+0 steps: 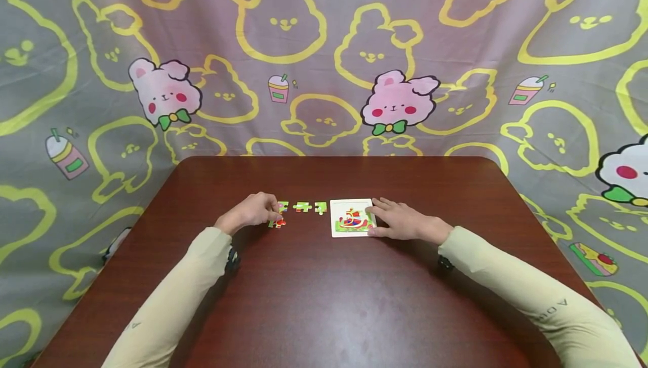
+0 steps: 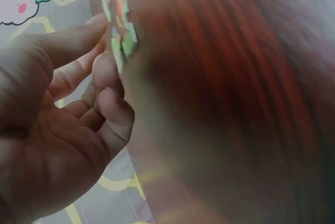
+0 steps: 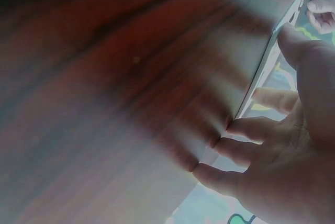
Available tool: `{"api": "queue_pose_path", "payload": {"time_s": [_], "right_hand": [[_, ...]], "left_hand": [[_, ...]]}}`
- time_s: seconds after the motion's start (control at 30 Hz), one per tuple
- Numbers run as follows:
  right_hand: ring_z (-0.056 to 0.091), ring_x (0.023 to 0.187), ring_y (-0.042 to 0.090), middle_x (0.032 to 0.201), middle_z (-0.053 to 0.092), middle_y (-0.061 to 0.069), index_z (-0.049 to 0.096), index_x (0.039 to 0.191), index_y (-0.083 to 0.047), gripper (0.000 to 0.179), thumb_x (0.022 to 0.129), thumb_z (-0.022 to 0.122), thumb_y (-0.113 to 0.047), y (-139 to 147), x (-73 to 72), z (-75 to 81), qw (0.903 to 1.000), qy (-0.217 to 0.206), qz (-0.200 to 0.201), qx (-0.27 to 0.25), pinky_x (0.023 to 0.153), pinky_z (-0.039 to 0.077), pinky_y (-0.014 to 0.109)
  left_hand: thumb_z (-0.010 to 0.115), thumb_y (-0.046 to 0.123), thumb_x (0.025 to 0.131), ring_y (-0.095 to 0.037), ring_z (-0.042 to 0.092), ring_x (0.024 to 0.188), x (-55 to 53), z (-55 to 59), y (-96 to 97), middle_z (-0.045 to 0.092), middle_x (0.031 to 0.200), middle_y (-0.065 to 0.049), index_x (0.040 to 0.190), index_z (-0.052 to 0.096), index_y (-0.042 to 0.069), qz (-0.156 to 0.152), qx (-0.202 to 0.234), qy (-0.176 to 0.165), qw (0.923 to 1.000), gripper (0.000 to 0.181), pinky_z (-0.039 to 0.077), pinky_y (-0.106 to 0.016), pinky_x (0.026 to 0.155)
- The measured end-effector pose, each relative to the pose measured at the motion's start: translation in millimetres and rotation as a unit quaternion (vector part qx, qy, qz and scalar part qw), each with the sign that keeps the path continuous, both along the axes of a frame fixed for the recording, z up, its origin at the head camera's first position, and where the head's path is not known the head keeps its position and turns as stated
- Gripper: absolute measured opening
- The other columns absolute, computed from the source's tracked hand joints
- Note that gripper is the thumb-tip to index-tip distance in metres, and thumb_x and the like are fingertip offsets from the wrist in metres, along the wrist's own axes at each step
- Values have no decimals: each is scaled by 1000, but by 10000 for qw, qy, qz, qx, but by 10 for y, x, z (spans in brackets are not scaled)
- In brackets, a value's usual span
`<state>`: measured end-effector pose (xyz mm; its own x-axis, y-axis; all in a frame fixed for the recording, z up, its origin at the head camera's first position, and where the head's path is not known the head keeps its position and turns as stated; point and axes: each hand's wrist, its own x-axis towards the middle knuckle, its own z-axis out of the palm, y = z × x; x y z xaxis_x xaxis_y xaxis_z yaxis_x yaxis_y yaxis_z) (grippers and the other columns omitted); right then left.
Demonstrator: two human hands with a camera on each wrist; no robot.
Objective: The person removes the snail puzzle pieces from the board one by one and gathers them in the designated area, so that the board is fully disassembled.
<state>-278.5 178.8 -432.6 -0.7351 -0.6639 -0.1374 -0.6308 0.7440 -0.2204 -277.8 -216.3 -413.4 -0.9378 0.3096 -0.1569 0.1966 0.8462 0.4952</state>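
My left hand [image 1: 257, 210] is over the left end of a group of puzzle pieces, its fingertips right at a red and green piece [image 1: 277, 224]. In the left wrist view, the thumb and bent fingers [image 2: 109, 69] reach to the edges of the pieces [image 2: 125, 30]; no piece shows between thumb and index finger. A pink and green piece [image 1: 283, 206] sits just behind the fingertips. My right hand [image 1: 402, 220] rests with spread fingers along the right edge of a white square puzzle board [image 1: 336, 234]. The board shows a red and green picture, partly pieced.
Two more pieces, a green and white one [image 1: 302, 207] and a green corner-like one [image 1: 320, 207], lie in a row left of the board. Everything is on a dark brown table [image 1: 324, 289]. Behind it hangs a patterned cloth [image 1: 324, 64].
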Motion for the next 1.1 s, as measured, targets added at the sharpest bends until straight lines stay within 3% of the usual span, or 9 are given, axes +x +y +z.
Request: {"api": "queue_pose_path", "payload": {"time_s": [0.17,0.27,0.57,0.8,1.1], "right_hand": [[26,146,44,158,29,22,40,148,-12,70,95,54,-55,2,3,-4,10000,-5,3,-11,107,31,67],[25,146,44,158,29,22,40,149,-12,70,95,54,-56,2,7,-7,10000,-13,13,-3,107,31,68],[25,147,44,159,28,22,40,149,-13,71,95,53,-57,4,-2,5,10000,-27,-24,53,107,31,69],[25,147,43,159,28,22,40,149,-13,71,95,53,-56,-2,-4,5,10000,-18,-24,42,107,31,68],[24,147,43,159,27,21,39,150,-13,72,95,52,-58,3,-19,1,9999,-46,-25,87,107,30,68]], "left_hand": [[72,20,88,-11,55,65,-4,60,96,66,75,1,84,67,11,-40,205,518,9984,11,43,-26,61],[70,20,90,-10,55,65,-1,96,175,67,76,1,85,67,12,-62,306,601,9977,10,43,-26,61],[66,24,94,-20,66,66,-19,144,452,71,90,-13,95,65,11,105,865,161,9961,13,51,-26,58],[65,26,95,-19,66,69,-41,170,681,70,91,-11,101,64,12,100,1116,144,9936,15,50,-27,62],[65,26,95,-33,70,80,-39,180,901,69,98,-19,111,61,10,138,1694,54,9854,23,53,-28,64]]}}
